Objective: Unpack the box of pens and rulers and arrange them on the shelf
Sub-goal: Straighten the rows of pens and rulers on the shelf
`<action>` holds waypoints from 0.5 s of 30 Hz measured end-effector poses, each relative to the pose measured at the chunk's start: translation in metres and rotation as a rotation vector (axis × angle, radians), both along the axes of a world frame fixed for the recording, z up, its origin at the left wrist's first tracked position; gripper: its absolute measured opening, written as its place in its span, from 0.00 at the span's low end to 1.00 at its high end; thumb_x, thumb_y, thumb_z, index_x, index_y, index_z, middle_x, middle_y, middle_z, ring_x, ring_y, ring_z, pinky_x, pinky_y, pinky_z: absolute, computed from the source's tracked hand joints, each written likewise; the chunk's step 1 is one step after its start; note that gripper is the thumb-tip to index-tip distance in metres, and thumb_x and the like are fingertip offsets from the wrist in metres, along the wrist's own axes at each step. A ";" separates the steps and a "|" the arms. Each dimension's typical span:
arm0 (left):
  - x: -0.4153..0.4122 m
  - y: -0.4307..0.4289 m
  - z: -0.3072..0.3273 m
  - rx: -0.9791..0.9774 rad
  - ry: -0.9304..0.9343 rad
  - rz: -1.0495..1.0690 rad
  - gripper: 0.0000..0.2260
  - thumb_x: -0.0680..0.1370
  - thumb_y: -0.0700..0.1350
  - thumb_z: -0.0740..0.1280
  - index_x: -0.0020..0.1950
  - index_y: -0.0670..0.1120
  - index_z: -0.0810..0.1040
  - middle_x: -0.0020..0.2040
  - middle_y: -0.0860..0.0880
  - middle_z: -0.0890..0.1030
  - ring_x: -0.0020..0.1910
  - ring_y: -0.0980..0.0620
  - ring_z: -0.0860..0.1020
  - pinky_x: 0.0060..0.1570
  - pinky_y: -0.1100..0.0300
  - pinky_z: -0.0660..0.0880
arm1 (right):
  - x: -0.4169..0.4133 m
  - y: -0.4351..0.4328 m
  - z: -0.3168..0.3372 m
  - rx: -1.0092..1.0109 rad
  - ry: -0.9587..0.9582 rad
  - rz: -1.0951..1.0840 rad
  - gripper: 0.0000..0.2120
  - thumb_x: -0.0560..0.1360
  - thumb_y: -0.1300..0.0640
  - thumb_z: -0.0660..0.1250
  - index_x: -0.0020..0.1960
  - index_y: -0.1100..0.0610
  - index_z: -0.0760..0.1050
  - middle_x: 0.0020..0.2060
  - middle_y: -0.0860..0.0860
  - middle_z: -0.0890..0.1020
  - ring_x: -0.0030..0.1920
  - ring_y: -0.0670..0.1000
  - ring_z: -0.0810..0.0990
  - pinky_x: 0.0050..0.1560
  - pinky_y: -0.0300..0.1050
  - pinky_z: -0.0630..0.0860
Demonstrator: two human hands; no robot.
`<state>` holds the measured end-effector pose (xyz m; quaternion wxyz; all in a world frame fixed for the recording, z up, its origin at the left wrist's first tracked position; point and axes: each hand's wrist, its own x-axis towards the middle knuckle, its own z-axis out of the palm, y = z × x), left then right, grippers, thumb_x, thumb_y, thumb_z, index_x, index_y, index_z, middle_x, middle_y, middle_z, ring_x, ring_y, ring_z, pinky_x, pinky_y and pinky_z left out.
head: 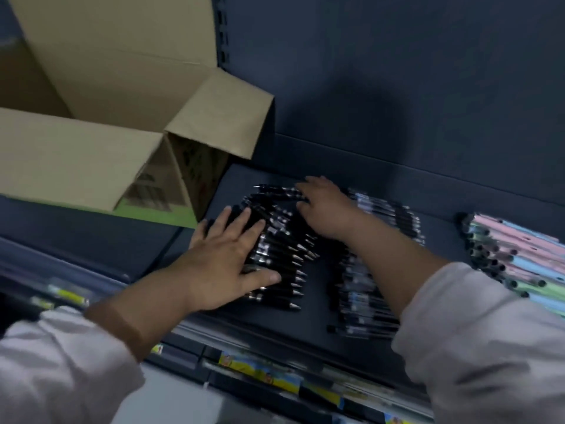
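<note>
A row of black pens lies on the dark shelf. My left hand rests flat on the near left part of that row, fingers spread. My right hand presses on the far end of the black pens, fingers curled down over them. To the right lies a second row of clear-barrelled pens, partly hidden by my right forearm. Pastel pink, blue and green pens lie at the far right. The open cardboard box stands on the shelf at the left.
The box's flap hangs over the shelf's back left corner. A dark back panel rises behind the shelf. Lower shelves below hold packaged goods with yellow and blue labels.
</note>
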<state>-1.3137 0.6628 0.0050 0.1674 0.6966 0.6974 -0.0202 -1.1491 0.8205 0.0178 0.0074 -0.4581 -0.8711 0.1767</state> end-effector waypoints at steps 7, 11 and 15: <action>-0.010 0.011 -0.023 0.105 -0.111 -0.006 0.46 0.64 0.78 0.41 0.77 0.57 0.40 0.77 0.56 0.35 0.72 0.54 0.28 0.71 0.51 0.39 | -0.025 0.010 -0.021 -0.033 -0.166 -0.113 0.28 0.81 0.42 0.49 0.78 0.48 0.50 0.76 0.54 0.55 0.74 0.59 0.53 0.73 0.52 0.53; -0.010 0.015 -0.023 0.113 -0.051 -0.070 0.46 0.63 0.77 0.36 0.77 0.56 0.36 0.76 0.55 0.33 0.72 0.53 0.28 0.71 0.52 0.34 | -0.020 -0.016 -0.020 -0.019 -0.110 -0.097 0.29 0.80 0.39 0.47 0.78 0.47 0.48 0.75 0.55 0.56 0.73 0.59 0.54 0.71 0.52 0.54; -0.009 0.012 -0.020 0.163 0.060 -0.150 0.44 0.65 0.74 0.30 0.75 0.52 0.32 0.74 0.52 0.29 0.71 0.53 0.24 0.70 0.49 0.29 | -0.013 -0.039 -0.019 0.023 -0.081 -0.018 0.30 0.80 0.38 0.46 0.78 0.48 0.44 0.78 0.51 0.48 0.77 0.56 0.44 0.75 0.55 0.46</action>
